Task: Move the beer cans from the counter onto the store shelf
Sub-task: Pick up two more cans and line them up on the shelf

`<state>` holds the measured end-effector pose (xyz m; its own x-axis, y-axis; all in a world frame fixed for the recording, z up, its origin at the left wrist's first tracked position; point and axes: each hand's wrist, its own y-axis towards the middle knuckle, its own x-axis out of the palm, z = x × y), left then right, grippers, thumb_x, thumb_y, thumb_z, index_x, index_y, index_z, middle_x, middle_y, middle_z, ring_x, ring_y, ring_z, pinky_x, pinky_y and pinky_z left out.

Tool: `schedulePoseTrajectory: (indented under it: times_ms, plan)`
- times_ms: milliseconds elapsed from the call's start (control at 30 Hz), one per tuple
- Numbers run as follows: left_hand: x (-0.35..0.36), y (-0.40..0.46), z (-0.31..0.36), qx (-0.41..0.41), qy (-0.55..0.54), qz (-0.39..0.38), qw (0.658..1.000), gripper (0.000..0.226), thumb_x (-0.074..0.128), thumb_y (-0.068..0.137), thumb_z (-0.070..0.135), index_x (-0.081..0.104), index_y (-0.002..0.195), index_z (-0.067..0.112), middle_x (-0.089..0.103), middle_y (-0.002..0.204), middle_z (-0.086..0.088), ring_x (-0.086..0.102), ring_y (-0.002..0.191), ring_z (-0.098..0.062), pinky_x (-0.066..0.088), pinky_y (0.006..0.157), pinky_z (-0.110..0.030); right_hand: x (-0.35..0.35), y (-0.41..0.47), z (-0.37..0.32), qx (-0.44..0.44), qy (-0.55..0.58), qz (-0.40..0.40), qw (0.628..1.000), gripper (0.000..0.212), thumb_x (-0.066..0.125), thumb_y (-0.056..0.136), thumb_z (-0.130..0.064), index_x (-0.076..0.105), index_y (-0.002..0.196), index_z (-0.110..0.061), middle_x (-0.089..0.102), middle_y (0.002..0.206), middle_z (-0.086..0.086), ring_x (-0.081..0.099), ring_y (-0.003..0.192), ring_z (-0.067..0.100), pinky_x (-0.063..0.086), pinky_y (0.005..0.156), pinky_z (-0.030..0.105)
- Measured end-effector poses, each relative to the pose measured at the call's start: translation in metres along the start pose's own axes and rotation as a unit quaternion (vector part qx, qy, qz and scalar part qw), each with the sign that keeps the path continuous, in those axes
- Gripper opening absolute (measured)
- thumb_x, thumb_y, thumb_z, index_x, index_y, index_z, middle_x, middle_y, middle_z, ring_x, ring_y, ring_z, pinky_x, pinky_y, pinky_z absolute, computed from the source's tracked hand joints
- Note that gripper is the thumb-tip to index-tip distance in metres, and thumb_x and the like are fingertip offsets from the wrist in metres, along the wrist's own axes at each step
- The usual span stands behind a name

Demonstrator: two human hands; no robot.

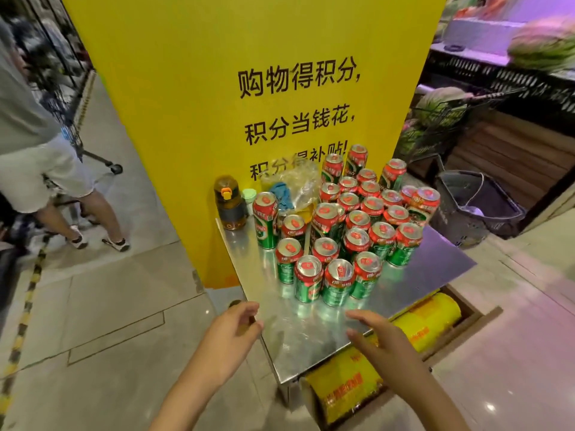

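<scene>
Green-and-red beer cans [348, 225] stand packed on a shiny metal bench [314, 334], all upright, so each can's long axis runs straight up and a grasp would come from the side or over the top. The left hand [238, 326] hovers at the near left edge of the bench, fingers loosely curled and holding nothing that I can make out, though a dark round thing just beyond its fingertips is too blurred to name. The right hand [378, 334] floats over the near bare part of the bench, fingers straight and relaxed, empty. Just ahead of both hands, and between them, lies the front row of cans [337, 281]; it sits about as close to one hand as to the other, perhaps slightly nearer the right. Farther ahead and to the left of the left hand stand a drink bottle [228, 202] and a crumpled plastic bag [294, 185] against a yellow sign [217, 88]. No store shelf for the cans shows clearly in view; both forearms are cut off at the bottom edge.
</scene>
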<state>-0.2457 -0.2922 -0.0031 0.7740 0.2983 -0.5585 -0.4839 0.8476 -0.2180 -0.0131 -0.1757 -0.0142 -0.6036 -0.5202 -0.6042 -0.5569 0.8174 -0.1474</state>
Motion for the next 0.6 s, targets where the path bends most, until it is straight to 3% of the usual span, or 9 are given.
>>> schedulePoseTrajectory:
  times_ms: [133, 267, 433, 600]
  plan:
    - [-0.008, 0.037, -0.008, -0.010, -0.003, -0.002, 1.000, 0.030, 0.058, 0.091, 0.020, 0.056, 0.121, 0.018, 0.059, 0.115, 0.007, 0.053, 0.106, -0.004, 0.035, 0.082, -0.012, -0.002, 0.041, -0.006, 0.001, -0.004, -0.005, 1.000, 0.024, 0.058, 0.090, -0.037, 0.054, 0.113, -0.040, 0.054, 0.121, -0.021, 0.048, 0.116, -0.001, 0.038, 0.095, 0.020]
    - [-0.017, 0.096, -0.012, -0.019, 0.005, -0.030, 0.999, 0.029, 0.058, 0.091, 0.018, 0.055, 0.120, 0.018, 0.059, 0.114, 0.003, 0.054, 0.111, -0.011, 0.036, 0.086, -0.018, -0.007, 0.088, -0.019, 0.003, -0.020, 0.029, 0.999, 0.027, 0.060, 0.091, -0.030, 0.054, 0.117, -0.035, 0.055, 0.114, -0.022, 0.050, 0.106, -0.003, 0.041, 0.084, 0.011]
    - [-0.034, 0.187, -0.007, 0.009, 0.037, -0.065, 0.997, 0.037, 0.060, 0.090, 0.017, 0.052, 0.126, 0.017, 0.057, 0.119, 0.003, 0.055, 0.111, -0.015, 0.039, 0.079, -0.020, -0.008, 0.144, -0.032, 0.061, -0.005, 0.084, 0.995, 0.040, 0.061, 0.090, -0.027, 0.048, 0.128, -0.030, 0.050, 0.119, -0.019, 0.047, 0.115, 0.002, 0.034, 0.083, 0.005]
    - [-0.054, 0.260, 0.000, 0.047, 0.076, -0.078, 0.993, 0.051, 0.066, 0.085, 0.031, 0.048, 0.130, 0.016, 0.057, 0.122, 0.003, 0.055, 0.110, -0.016, 0.040, 0.086, -0.027, -0.001, 0.190, -0.042, 0.119, 0.036, 0.150, 0.981, 0.070, 0.067, 0.086, -0.028, 0.027, 0.144, -0.031, 0.032, 0.131, -0.025, 0.031, 0.120, -0.004, 0.029, 0.097, 0.018]
